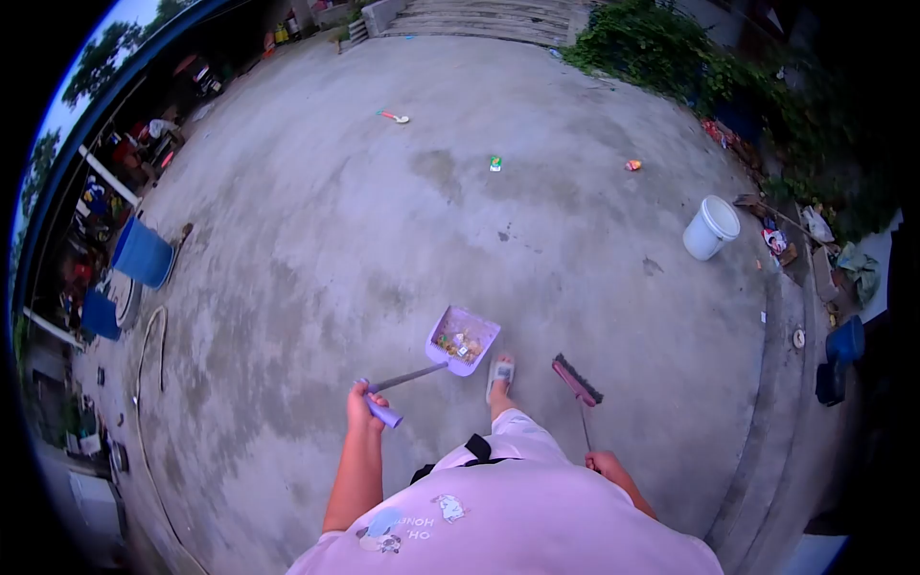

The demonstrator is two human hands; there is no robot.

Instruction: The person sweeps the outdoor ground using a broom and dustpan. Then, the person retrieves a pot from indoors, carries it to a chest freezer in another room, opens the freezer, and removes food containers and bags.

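My left hand [363,405] is wrapped round the purple handle of a long-handled dustpan [436,356]. Bits of litter [462,345] lie inside its lilac pan, in front of my sandalled foot [499,376]. On the other side, my right hand [604,464] grips the thin stick of a broom [576,382]. The broom has a pinkish-purple head with dark bristles, and it is right of the foot, apart from the dustpan. Whether the bristles touch the ground I cannot tell.
Ahead on the concrete lie a green packet [495,164], an orange-red wrapper [633,166] and a red-handled pale scoop-like thing [394,117]. A white bucket [711,228] stands at right, a blue bucket [144,252] at left. A hose [141,402] runs along the left; steps [484,21] rise behind.
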